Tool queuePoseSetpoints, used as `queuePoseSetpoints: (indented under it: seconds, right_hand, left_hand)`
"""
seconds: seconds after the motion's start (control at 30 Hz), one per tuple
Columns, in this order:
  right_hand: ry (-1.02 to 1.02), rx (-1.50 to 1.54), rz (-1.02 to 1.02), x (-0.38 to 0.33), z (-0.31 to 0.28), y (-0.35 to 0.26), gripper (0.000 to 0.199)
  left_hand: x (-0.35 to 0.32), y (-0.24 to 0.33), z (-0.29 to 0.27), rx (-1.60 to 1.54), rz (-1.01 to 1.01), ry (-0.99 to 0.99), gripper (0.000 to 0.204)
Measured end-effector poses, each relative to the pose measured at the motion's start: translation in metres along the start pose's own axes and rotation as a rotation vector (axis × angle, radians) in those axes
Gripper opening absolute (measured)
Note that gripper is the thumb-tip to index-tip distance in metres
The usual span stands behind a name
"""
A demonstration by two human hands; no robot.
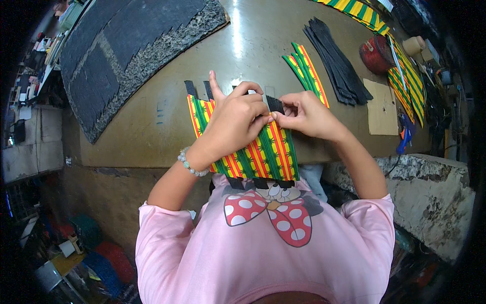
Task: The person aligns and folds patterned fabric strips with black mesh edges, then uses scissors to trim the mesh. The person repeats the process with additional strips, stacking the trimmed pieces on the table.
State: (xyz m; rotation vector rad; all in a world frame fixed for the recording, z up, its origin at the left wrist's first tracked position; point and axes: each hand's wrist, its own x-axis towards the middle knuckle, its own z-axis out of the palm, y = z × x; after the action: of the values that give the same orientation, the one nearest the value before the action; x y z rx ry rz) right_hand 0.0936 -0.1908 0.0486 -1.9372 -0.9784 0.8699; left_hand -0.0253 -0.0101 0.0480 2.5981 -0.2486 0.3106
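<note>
Together, both hands pinch the black strip (atop striped pieces).

- A glossy brown worktop carries everything.
- Dark rough mat sheets lie at its far left.
- A striped woven panel overhangs the near edge.
- Loose striped strips, a pile of black strips, a cardboard piece and a red tin lie to the right.

Under my left hand lies a flat panel of striped strips in red, yellow and green, its near edge hanging past the table toward me. Between my fingertips, just right of my left hand, my right hand pinches a black strip standing at the panel's far edge.
</note>
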Motion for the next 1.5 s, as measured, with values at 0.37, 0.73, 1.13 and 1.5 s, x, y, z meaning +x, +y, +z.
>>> queuePoseSetpoints:
  seconds: [0.37, 0.73, 1.13, 1.5]
  right_hand:
    - [-0.058, 0.512, 0.148, 0.014, 0.006, 0.026, 0.022]
    - [-0.347, -0.284, -0.634, -0.118, 0.022, -0.012, 0.029]
    - [1.14, 0.547, -0.044, -0.157, -0.044, 0.001, 0.031]
    - [1.225, 0.089, 0.075, -0.063, 0.009, 0.075, 0.014]
  left_hand:
    - [-0.003, 0.012, -0.011, 0.066, 0.045, 0.012, 0.017]
    - [0.028, -0.086, 0.026, 0.137, -0.124, 0.135, 0.023]
    - [0.03, -0.098, 0.019, 0.018, -0.073, 0.087, 0.025]
    - [0.014, -0.069, 0.007, 0.156, 0.011, 0.258, 0.027]
